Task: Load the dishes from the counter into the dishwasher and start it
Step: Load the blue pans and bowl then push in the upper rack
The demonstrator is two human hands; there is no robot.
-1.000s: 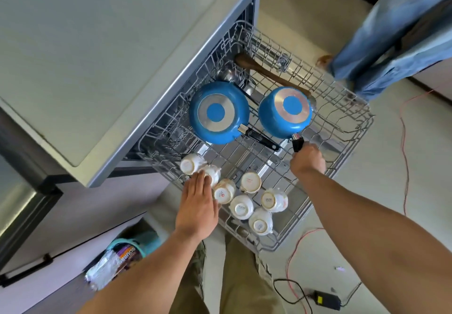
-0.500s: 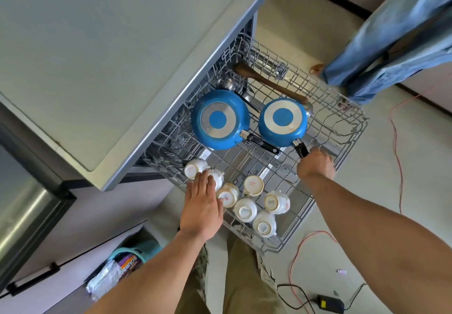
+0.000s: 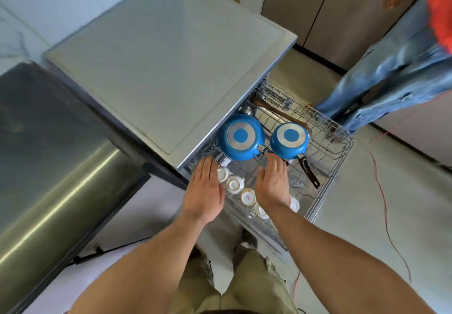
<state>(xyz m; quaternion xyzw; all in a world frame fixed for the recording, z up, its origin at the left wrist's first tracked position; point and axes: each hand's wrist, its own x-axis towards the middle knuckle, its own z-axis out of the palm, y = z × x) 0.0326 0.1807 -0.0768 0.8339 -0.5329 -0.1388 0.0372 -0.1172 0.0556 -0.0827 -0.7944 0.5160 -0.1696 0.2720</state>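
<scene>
Both hands flat, fingers straight, holding nothing. Left hand and right hand palm-down over pulled-out rack; contact unclear. Upturned blue pans just beyond fingertips, white cups between and under hands. Dishwasher lies ahead-left, left hand nearer. Likely next: slide rack that way.

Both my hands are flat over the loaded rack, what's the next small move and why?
Probably push the rack in. It stands pulled out, loaded with the large blue pan, the small blue pan and white cups, and the left hand and right hand lie flat and empty over it.
</scene>
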